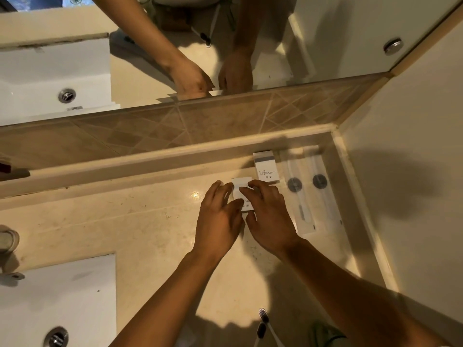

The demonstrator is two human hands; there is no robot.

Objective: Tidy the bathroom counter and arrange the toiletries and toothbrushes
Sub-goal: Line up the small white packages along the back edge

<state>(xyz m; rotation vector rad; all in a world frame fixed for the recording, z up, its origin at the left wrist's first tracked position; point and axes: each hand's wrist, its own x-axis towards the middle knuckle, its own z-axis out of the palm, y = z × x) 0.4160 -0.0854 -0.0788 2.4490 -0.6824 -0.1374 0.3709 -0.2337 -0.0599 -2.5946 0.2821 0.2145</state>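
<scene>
A small white box lies flat on the beige counter, and both hands rest on it. My left hand touches its left side with the thumb near its lower edge. My right hand covers its right half, fingers on top. Just beyond it, against the back ledge, lies a second white box with a grey band and small print. To the right lie two wrapped toothbrushes in clear sleeves, side by side. Two loose toothbrush heads show at the bottom edge.
A white sink with a metal drain sits at the lower left, a tap base beside it. A mirror runs above the tiled backsplash. A wall closes the counter's right side.
</scene>
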